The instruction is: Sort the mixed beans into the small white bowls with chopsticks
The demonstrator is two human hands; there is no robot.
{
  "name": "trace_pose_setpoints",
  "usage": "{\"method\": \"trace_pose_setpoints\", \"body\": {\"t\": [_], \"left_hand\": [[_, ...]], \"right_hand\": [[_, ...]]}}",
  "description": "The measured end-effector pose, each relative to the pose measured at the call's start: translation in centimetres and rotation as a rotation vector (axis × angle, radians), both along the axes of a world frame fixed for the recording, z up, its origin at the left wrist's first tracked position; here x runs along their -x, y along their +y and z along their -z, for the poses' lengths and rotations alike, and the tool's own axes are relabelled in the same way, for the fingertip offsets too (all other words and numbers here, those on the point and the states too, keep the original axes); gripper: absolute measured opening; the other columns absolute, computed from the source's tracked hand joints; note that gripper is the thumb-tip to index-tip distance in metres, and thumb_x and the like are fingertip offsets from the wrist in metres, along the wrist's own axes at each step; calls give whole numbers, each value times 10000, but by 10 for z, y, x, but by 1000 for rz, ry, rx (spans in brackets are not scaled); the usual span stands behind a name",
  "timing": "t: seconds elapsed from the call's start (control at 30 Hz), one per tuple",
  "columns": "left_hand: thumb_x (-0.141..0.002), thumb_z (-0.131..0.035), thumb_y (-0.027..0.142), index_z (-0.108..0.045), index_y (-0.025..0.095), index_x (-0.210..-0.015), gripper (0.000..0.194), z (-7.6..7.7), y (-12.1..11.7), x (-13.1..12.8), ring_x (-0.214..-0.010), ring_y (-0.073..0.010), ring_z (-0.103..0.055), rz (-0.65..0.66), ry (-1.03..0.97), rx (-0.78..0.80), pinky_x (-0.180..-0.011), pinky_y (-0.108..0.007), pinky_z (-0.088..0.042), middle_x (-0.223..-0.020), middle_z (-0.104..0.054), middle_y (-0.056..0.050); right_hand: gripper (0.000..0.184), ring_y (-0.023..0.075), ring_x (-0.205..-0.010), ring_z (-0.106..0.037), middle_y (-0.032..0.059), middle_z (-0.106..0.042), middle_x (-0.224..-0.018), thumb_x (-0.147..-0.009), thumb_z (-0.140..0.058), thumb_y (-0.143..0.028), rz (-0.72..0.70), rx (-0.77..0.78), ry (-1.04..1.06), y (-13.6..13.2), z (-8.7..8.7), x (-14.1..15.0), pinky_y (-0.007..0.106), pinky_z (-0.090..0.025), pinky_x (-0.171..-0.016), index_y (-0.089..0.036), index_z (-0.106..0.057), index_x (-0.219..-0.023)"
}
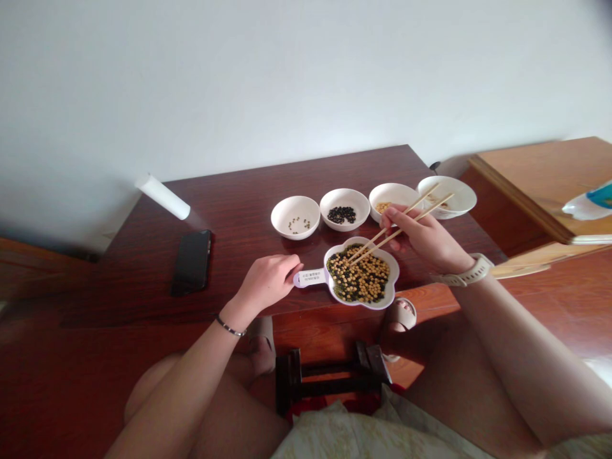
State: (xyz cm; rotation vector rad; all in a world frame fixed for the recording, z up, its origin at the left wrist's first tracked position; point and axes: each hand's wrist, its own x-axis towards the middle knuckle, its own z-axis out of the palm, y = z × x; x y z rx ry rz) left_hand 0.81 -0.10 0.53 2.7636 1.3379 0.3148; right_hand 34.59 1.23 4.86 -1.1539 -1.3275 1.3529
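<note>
My left hand (270, 278) is closed on the short handle of a white, flower-shaped dish (396, 271) with a lilac edge and a label on the handle. The dish is full of mixed beans (361, 277), yellow and black with some green among them. Between the fingers of my right hand (415, 231) is a pair of chopsticks (382, 239), their tips down among the beans. Behind the dish stand white bowls in a row: one (296, 207) with a few greenish beans, one (345, 196) with black beans, one (394, 190) with yellow beans partly hidden by my right hand.
A further white bowl (461, 191) with small brownish bits stands at the right end of the row. On the left of the dark wooden table (239, 191) lie a black phone (192, 261) and a white roll (164, 196). To the right is a wooden cabinet (545, 175) with a plastic bottle (590, 203).
</note>
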Motion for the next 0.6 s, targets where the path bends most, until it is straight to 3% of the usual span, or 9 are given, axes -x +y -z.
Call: {"method": "trace_pose_setpoints", "body": {"t": [0.27, 0.6], "left_hand": [[-1057, -500, 291, -585, 219, -834, 248, 0, 1, 1, -723, -192, -630, 5, 6, 0, -649, -338, -335, -798, -688, -28], [-1052, -503, 280, -565, 218, -831, 238, 1, 0, 0, -719, -190, -624, 1, 8, 2, -650, -334, -321, -780, -673, -23]], "right_hand": [[380, 105, -526, -477, -2, -472, -693, -1035, -593, -499, -37, -37, 2, 1, 2, 0, 253, -335, -457, -204, -574, -796], [353, 97, -513, -487, 6, -501, -706, -1036, -601, -472, 40, -16, -11, 0, -1, -1, 241, -329, -444, -197, -604, -815]]}}
